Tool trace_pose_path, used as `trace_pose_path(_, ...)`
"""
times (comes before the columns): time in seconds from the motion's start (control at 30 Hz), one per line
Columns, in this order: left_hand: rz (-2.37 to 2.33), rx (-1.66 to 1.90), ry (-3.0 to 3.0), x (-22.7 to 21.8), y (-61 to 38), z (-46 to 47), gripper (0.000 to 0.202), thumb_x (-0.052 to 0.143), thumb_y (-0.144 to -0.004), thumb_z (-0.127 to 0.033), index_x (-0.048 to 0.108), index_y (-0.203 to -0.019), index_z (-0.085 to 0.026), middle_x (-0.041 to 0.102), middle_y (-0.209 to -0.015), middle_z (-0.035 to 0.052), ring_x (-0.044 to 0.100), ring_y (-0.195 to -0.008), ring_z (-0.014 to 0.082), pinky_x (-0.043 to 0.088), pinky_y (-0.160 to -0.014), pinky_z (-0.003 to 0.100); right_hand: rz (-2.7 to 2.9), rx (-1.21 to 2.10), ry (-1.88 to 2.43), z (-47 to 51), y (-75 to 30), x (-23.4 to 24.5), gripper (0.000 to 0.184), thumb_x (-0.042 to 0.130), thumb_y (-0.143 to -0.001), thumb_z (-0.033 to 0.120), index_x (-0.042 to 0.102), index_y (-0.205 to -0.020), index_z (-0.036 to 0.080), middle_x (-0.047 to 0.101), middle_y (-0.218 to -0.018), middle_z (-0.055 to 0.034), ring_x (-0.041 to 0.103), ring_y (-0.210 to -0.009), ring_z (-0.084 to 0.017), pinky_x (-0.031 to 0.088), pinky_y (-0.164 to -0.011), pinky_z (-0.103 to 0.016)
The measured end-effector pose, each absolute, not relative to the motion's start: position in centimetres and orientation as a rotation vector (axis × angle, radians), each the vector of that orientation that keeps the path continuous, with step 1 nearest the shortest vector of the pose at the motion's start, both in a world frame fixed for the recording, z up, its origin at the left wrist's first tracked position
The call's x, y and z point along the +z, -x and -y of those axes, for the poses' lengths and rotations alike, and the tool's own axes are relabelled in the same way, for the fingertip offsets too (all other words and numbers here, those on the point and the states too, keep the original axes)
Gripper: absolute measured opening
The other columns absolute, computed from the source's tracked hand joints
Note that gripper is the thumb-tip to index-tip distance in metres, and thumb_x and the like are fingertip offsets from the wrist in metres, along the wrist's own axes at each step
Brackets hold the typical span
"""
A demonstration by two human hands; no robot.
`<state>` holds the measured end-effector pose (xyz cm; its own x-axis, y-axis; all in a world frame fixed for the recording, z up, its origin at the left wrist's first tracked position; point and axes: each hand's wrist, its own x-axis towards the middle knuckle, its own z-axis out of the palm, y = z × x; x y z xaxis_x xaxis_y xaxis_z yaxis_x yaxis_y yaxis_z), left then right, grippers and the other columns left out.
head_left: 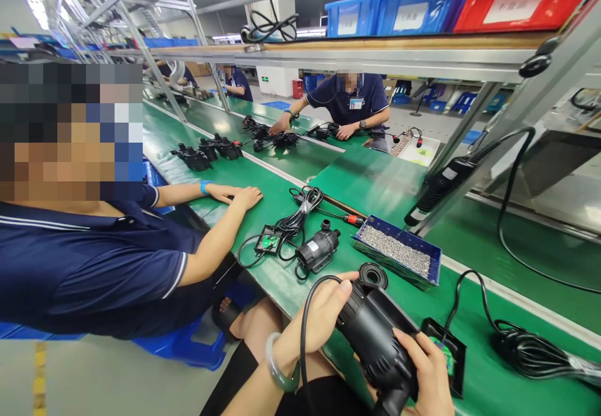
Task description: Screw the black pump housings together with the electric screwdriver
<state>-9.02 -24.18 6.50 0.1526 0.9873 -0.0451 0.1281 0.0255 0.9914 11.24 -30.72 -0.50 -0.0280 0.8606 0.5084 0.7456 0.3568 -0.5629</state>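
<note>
A large black pump point(375, 331) is held tilted over the front edge of the green bench. My left hand point(323, 313), with a bangle on the wrist, closes round its upper end. Lower down, my right hand point(429, 369) wraps its fingers round the pump's other side. A black cable loops past my left wrist. Just beyond the pump lies a round black ring-shaped part point(373, 274). To the right of it sits an open black box with a green circuit board point(446, 356), wired to a coiled cable point(530, 347).
A blue tray of small metal screws point(397, 247) stands behind the pump. A smaller black pump point(318, 249) with cable lies left of it. An electric screwdriver point(441, 184) hangs at right. A co-worker point(94, 259) sits close on my left; another point(352, 100) works across the bench.
</note>
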Motion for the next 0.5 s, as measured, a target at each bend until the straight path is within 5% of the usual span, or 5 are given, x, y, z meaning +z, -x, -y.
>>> trace_pose_path(0.3,-1.271,0.978,-1.512,7.4,9.0,24.3,0.059,0.033,-0.102,-0.059,0.076,-0.105,-0.019,0.073,-0.088,0.0083,0.069,-0.097,0.0266,0.054,-0.089,0.036,1.624,0.428,1.483,31.0,-10.0,1.3,0.059,0.073,-0.078,0.051,0.051,-0.128,0.029,0.051,-0.124,-0.0133,0.055,-0.114,-0.037,0.045,-0.093,-0.05)
trace_pose_path(0.43,-1.149,0.985,-1.664,7.1,10.9,24.3,0.068,0.042,-0.095,-0.07,0.067,-0.132,-0.019,0.069,-0.122,0.0148,0.063,-0.119,0.0307,0.049,-0.106,0.042,1.239,1.081,1.404,30.5,-10.7,1.4,0.076,0.087,-0.056,0.056,0.06,-0.122,0.028,0.063,-0.123,-0.0094,0.06,-0.112,-0.035,0.045,-0.1,-0.047)
trace_pose_path(0.5,-1.024,0.943,-1.744,6.9,12.0,24.1,0.088,0.066,-0.078,-0.075,0.053,-0.148,-0.022,0.049,-0.151,0.0176,0.05,-0.137,0.0376,0.037,-0.118,0.05,0.911,1.54,1.236,30.4,-10.9,1.5,0.077,0.088,-0.052,0.06,0.067,-0.118,0.027,0.071,-0.115,-0.0073,0.065,-0.104,-0.031,0.049,-0.097,-0.043)
